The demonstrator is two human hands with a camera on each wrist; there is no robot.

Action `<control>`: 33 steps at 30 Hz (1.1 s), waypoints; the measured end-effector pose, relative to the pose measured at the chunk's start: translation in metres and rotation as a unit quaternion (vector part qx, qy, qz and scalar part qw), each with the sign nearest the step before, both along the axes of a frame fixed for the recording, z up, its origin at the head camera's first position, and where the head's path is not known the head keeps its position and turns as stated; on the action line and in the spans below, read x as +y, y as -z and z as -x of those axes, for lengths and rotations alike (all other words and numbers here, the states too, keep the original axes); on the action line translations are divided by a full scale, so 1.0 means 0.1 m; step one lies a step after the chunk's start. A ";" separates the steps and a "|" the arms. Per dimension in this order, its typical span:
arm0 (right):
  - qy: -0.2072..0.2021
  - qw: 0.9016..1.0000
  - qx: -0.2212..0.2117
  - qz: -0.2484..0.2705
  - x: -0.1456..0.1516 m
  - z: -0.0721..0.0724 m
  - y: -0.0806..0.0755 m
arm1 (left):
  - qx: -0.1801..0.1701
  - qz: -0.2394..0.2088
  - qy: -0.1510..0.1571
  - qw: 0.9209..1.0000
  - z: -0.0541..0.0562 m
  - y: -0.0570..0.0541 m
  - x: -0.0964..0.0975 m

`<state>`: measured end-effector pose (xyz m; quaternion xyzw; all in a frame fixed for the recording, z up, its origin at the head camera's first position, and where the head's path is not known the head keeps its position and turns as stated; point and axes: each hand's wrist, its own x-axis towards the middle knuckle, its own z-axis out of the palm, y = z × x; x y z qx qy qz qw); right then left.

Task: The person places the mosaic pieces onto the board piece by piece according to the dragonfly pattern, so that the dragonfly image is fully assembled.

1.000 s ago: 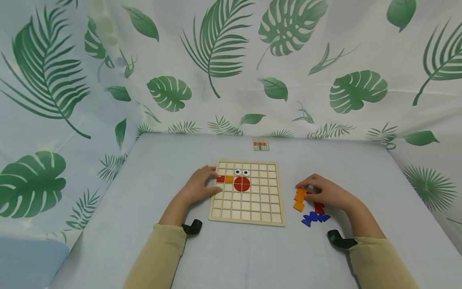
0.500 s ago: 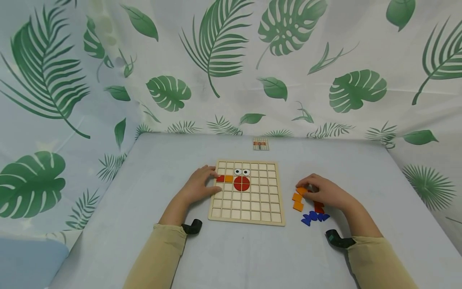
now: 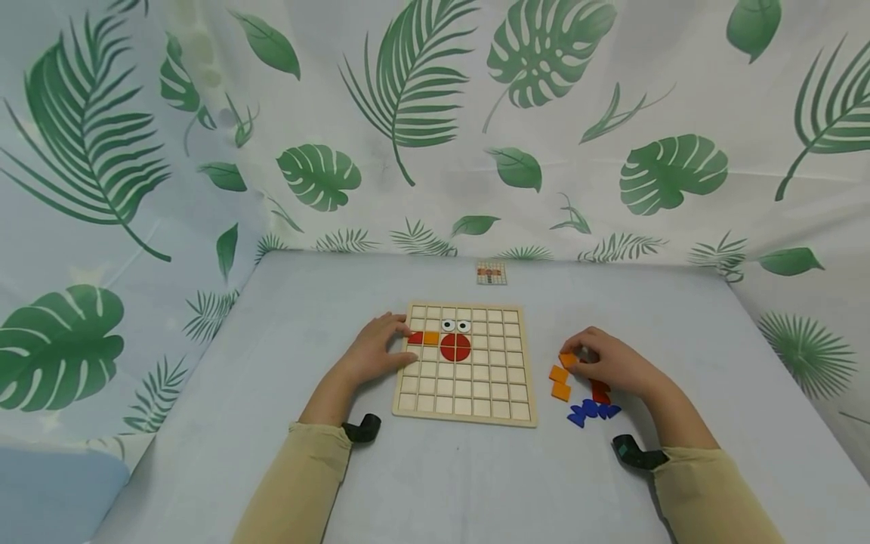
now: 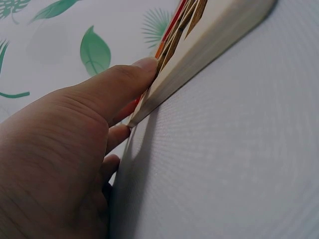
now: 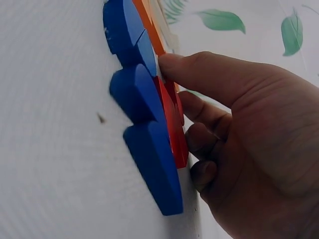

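On the table lies a wooden grid board (image 3: 464, 393) bearing a red circle (image 3: 455, 347), two eye tiles (image 3: 455, 326), a red piece (image 3: 416, 338) and an orange square (image 3: 431, 338). My left hand (image 3: 374, 347) rests on the board's left edge; its straight thumb (image 4: 124, 82) touches the rim in the left wrist view. To the right of the board my right hand (image 3: 608, 363) pinches an orange tile (image 3: 568, 360) between thumb and fingers, low over loose pieces. Two more orange tiles (image 3: 559, 383) lie just beside it. Red pieces (image 3: 600, 391) are partly hidden under this hand.
Several blue pieces (image 3: 590, 409) lie in front of the right hand, close to the red ones. A small card (image 3: 492, 273) with a grid picture sits behind the board. Leaf-printed cloth (image 3: 435, 151) rises at the table's back and sides.
A gap has opened between the orange tile in my right hand and the two others, which have shifted slightly left and nearer. The left hand and board stay put.
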<state>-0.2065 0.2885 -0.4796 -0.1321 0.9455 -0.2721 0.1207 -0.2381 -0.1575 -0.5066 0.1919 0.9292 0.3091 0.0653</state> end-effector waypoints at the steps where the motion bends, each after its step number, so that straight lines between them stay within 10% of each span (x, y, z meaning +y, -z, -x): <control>1: 0.002 1.000 0.002 -0.002 0.00 0.00 0.01 | 0.000 -0.001 0.000 1.000 0.00 0.00 0.00; 19: 0.014 0.999 0.033 -0.006 0.00 -0.02 0.02 | -0.009 -0.006 -0.006 1.000 -0.05 0.00 -0.01; 33: 0.018 0.998 0.054 -0.006 -0.10 0.03 -0.30 | -0.001 -0.007 -0.004 1.000 -0.02 -0.01 0.01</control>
